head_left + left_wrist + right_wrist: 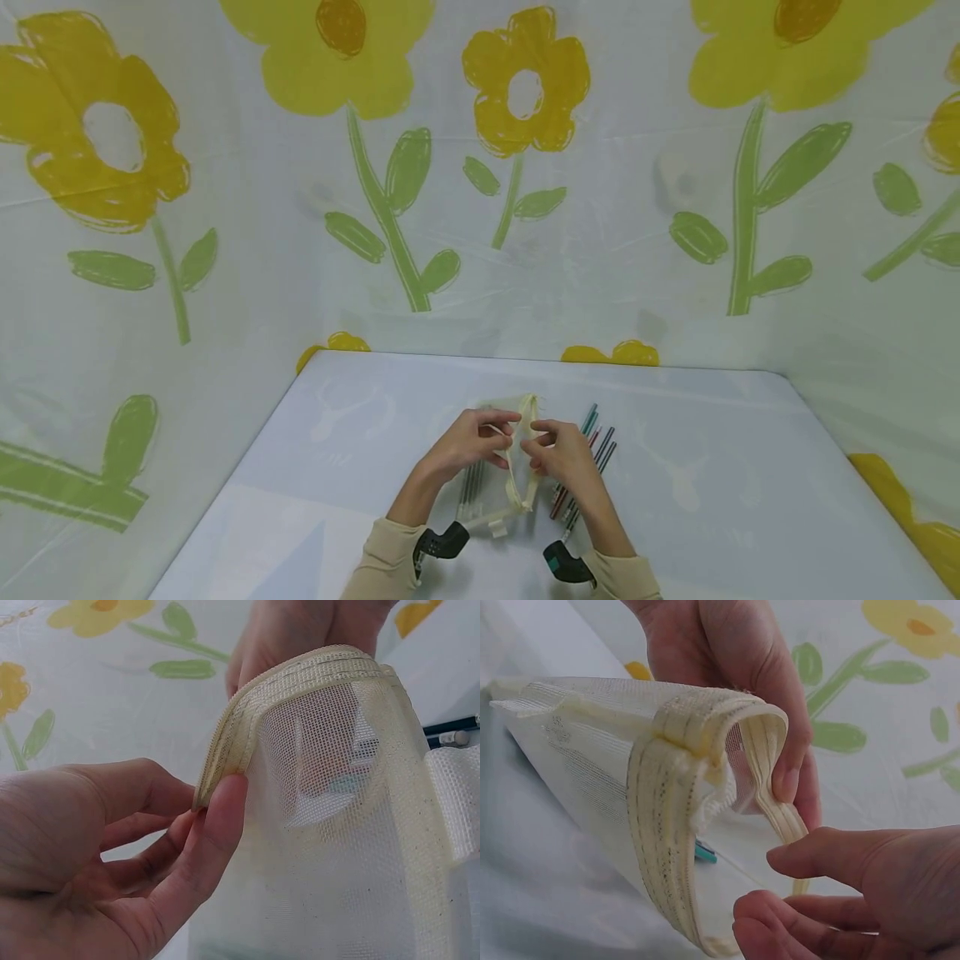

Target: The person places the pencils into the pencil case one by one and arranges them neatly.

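A cream mesh zip pouch [522, 483] stands between both hands, its mouth spread apart. My left hand [471, 440] pinches one zipped edge [225, 754] between thumb and fingers. At the mouth, my right hand [562, 454] has its thumb and fingers [829, 855] bent and apart, with a gap between them. Through the pouch's opening a teal pencil end [705, 853] shows. Several dark, red and teal pencils [600, 454] lie beside the pouch, partly behind the right hand. Slim grey sticks [471, 487] show at its left; whether they are inside, I cannot tell.
The white table [712, 467] has its far edge against a curtain [600, 275] printed with yellow flowers. A pale tag [498, 527] sits by the pouch's near end. Black wrist devices [444, 542] are strapped on both forearms.
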Demonstrator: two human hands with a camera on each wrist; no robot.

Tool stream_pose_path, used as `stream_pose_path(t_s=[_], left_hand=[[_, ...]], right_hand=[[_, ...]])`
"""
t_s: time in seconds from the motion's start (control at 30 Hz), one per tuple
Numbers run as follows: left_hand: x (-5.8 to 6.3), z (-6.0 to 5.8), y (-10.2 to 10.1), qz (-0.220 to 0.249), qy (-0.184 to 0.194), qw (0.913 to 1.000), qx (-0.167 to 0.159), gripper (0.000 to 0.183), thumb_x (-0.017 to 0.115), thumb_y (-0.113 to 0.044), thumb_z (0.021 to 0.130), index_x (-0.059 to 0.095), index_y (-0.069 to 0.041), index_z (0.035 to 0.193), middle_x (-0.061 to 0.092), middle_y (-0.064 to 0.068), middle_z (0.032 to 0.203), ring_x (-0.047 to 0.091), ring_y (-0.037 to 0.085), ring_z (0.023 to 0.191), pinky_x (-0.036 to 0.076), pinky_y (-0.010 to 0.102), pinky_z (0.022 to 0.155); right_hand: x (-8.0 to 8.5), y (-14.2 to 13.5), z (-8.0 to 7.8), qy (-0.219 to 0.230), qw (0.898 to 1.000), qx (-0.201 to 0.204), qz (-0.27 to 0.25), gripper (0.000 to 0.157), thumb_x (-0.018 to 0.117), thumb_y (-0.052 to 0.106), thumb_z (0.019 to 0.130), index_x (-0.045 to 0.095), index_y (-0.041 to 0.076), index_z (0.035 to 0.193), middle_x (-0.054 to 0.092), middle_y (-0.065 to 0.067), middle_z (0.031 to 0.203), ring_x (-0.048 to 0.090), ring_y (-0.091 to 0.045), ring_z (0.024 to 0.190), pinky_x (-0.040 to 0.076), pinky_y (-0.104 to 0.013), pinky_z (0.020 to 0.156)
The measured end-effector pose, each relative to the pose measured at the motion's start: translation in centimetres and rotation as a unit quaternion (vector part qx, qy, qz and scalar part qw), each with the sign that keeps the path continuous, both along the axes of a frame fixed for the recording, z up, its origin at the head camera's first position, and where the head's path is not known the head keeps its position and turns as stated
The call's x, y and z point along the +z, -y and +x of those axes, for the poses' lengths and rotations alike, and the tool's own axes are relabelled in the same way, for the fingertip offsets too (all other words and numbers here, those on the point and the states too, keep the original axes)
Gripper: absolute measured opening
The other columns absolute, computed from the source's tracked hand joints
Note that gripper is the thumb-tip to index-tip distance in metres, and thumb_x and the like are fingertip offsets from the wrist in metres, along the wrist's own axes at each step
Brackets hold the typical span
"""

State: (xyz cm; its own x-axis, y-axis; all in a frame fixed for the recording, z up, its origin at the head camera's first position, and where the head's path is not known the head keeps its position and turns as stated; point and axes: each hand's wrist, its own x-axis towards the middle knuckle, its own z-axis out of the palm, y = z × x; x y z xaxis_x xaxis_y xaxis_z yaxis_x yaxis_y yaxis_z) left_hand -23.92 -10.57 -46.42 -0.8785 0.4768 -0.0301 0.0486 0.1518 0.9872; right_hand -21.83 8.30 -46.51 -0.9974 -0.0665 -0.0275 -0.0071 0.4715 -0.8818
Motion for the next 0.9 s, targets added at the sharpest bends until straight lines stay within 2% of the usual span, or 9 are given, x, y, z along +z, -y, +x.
stream_pose_path(t_s=[0.23, 0.47, 0.7, 0.9], left_hand=[[0.0, 0.0, 0.0, -0.004, 0.000, 1.0000, 0.006, 0.042, 0.060, -0.004, 0.093, 0.057, 0.002, 0.134, 0.059, 0.013, 0.105, 0.065, 0.017, 0.075, 0.065, 0.040, 0.069], [-0.1, 0.0, 0.0, 0.001, 0.003, 1.0000, 0.004, 0.042, 0.060, -0.003, 0.093, 0.057, 0.003, 0.134, 0.058, 0.020, 0.109, 0.065, 0.020, 0.081, 0.065, 0.041, 0.071], [0.1, 0.0, 0.3, 0.005, 0.005, 1.0000, 0.005, 0.043, 0.060, -0.005, 0.093, 0.056, 0.003, 0.135, 0.056, 0.028, 0.115, 0.064, 0.021, 0.082, 0.065, 0.036, 0.069], [0.0, 0.1, 0.2, 0.006, 0.007, 1.0000, 0.003, 0.044, 0.060, -0.004, 0.093, 0.055, 0.004, 0.135, 0.057, 0.022, 0.112, 0.063, 0.021, 0.084, 0.065, 0.037, 0.070]], right_hand=[[0.0, -0.9, 0.0, 0.012, 1.000, -0.017, 0.011, 0.045, 0.071, 0.017, 0.089, 0.061, -0.005, 0.126, 0.072, -0.018, 0.095, 0.068, -0.016, 0.061, 0.062, -0.029, 0.054], [-0.2, -2.9, 0.6, 0.018, 0.997, -0.055, 0.045, 0.047, 0.071, 0.019, 0.089, 0.059, -0.005, 0.129, 0.071, -0.015, 0.092, 0.068, -0.015, 0.061, 0.062, -0.028, 0.057], [-1.1, -5.6, 1.6, 0.017, 0.994, -0.081, 0.071, 0.056, 0.072, 0.018, 0.087, 0.053, -0.007, 0.134, 0.067, -0.011, 0.085, 0.064, -0.012, 0.058, 0.058, -0.025, 0.053], [-2.0, -7.3, 2.0, 0.019, 0.990, -0.095, 0.098, 0.067, 0.072, 0.023, 0.087, 0.044, -0.009, 0.139, 0.066, -0.015, 0.088, 0.062, -0.012, 0.057, 0.053, -0.024, 0.051]])
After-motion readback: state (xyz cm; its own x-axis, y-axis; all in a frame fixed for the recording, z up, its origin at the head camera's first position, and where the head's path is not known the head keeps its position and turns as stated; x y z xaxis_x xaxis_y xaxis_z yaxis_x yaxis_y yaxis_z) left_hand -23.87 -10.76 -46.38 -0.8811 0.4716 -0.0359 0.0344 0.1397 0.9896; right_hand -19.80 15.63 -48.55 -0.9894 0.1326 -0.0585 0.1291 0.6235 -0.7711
